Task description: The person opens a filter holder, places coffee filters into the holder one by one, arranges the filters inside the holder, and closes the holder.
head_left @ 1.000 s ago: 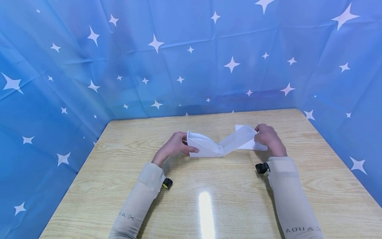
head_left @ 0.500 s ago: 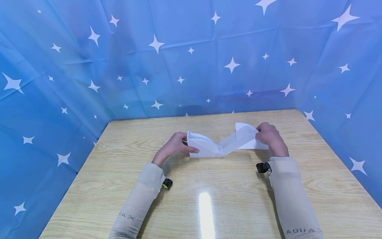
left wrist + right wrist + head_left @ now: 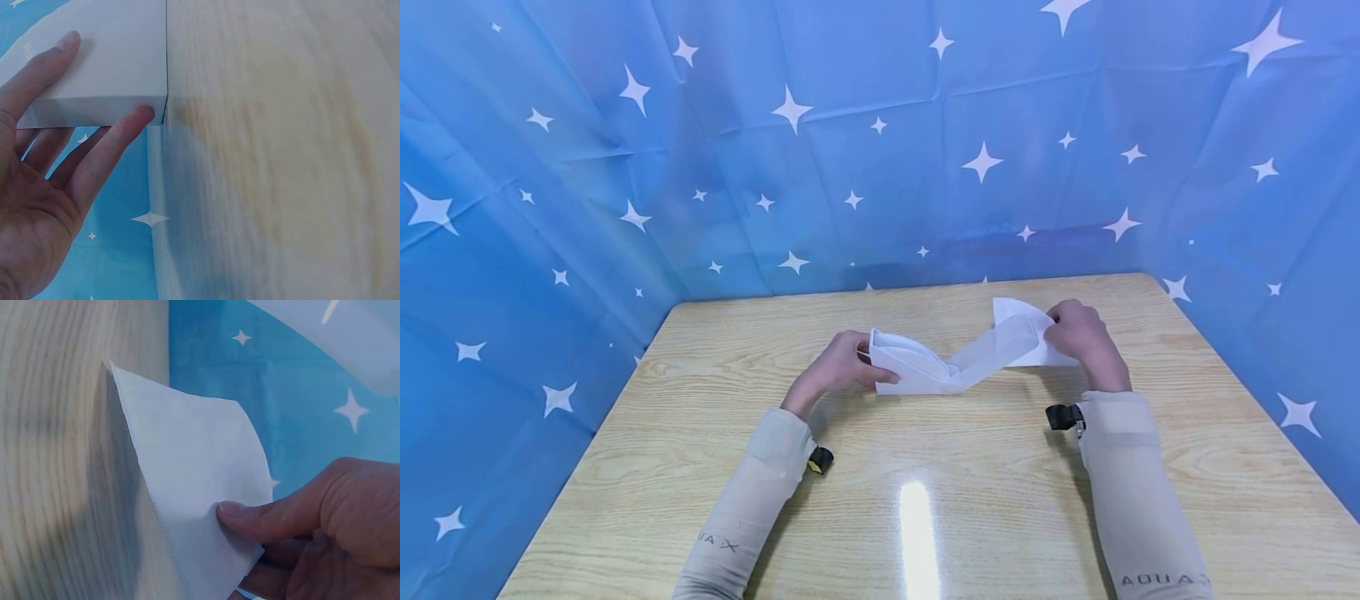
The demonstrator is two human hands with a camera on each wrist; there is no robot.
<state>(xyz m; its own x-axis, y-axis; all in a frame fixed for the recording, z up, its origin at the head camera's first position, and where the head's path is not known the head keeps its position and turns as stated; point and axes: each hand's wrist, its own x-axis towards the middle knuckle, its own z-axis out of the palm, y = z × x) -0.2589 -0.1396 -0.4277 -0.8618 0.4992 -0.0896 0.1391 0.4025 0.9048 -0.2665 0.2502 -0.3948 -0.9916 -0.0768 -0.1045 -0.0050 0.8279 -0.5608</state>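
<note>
In the head view my left hand (image 3: 838,364) grips the left end of a white box (image 3: 912,377), thumb across its near side. The box lies on its side with its curved opening facing up. Its translucent lid (image 3: 996,350) stands swung open to the right. My right hand (image 3: 1081,335) pinches a thin white sheet (image 3: 1013,308), like paper or tissue, just behind the lid's far end. Up close in the right wrist view, the thumb presses on the sheet (image 3: 187,444), whose upper edge bends a little. The left wrist view shows fingers around the box's end (image 3: 119,62).
A light wood-grain table (image 3: 737,350) lies under both arms. Blue cloth (image 3: 880,167) with white stars hangs behind and along the sides. A bright light reflection (image 3: 919,542) shows on the near part of the tabletop.
My right hand has risen slightly and moved right and away, carrying the white sheet, more of which shows above the lid. The left hand and the box have stayed still.
</note>
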